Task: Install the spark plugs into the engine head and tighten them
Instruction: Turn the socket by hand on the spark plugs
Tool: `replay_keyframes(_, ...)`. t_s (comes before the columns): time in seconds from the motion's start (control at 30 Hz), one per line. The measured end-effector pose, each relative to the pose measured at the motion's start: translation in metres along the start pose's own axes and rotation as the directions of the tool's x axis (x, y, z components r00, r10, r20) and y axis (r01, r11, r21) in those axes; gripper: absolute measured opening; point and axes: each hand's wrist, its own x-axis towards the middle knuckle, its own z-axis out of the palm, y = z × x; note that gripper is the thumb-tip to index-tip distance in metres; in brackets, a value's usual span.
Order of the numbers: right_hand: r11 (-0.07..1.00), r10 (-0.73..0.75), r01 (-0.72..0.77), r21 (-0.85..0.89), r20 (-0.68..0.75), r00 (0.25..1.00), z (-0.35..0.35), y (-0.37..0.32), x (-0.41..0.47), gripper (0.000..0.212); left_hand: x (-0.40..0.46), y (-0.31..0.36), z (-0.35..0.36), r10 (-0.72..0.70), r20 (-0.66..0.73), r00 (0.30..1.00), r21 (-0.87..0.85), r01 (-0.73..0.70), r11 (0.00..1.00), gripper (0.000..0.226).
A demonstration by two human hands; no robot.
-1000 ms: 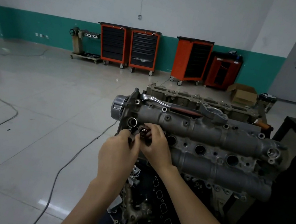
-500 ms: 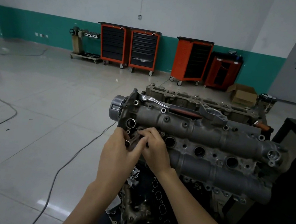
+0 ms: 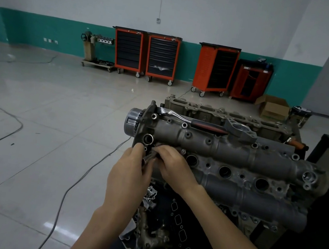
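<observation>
**Hands meet at the head's left end**

Workshop floor, grey tiles. Left hand (image 3: pixel 130 174) and right hand (image 3: pixel 171 166) curl together around a dark metal socket tube (image 3: pixel 149 158) over the grey cast engine head (image 3: pixel 229 155); any spark plug is hidden. Beyond the fingers lies a red-handled chrome ratchet (image 3: pixel 193 122).

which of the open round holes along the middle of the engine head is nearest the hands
The leftmost open hole, right beside the right hand. The other two holes lie farther right along the engine head.
</observation>
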Motion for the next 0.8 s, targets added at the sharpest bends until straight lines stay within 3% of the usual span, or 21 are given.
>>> replay_keyframes(0.17, 0.999, 0.054, -0.054, 0.005, 0.033, 0.998, -0.005, 0.004, 0.010, 0.011, -0.005, -0.009, 0.009, -0.032, -0.027, 0.999, -0.297, 0.022, 0.955, 0.019)
replay_keyframes(0.33, 0.983, 0.146, -0.136, 0.126, -0.076, 0.986, 0.003, 0.000, 0.007, 0.018, -0.012, -0.016, 0.030, -0.169, -0.102, 0.980, -0.653, 0.062, 0.755, 0.017)
replay_keyframes(0.47, 0.996, 0.078, -0.075, 0.040, -0.084, 0.993, 0.001, -0.002, 0.004, 0.021, -0.015, -0.027, 0.039, -0.098, -0.116, 0.988, -0.654, -0.001, 0.756, 0.026)
replay_keyframes(0.57, 0.999, -0.028, 0.027, 0.044, 0.017, 0.999, 0.001, -0.003, -0.001, 0.044, -0.014, -0.033, 0.039, -0.063, -0.101, 0.993, -0.639, -0.016, 0.769, 0.031)
replay_keyframes(0.7, 0.994, -0.027, 0.028, 0.105, -0.012, 1.000, 0.001, -0.002, -0.005, 0.037, -0.012, -0.028, 0.039, -0.012, -0.106, 0.994, -0.630, -0.058, 0.775, 0.029)
replay_keyframes(0.8, 0.995, -0.006, 0.012, 0.100, -0.067, 0.998, 0.001, -0.001, -0.004, 0.033, -0.010, -0.020, 0.041, -0.062, -0.140, 0.988, -0.638, -0.042, 0.769, 0.031)
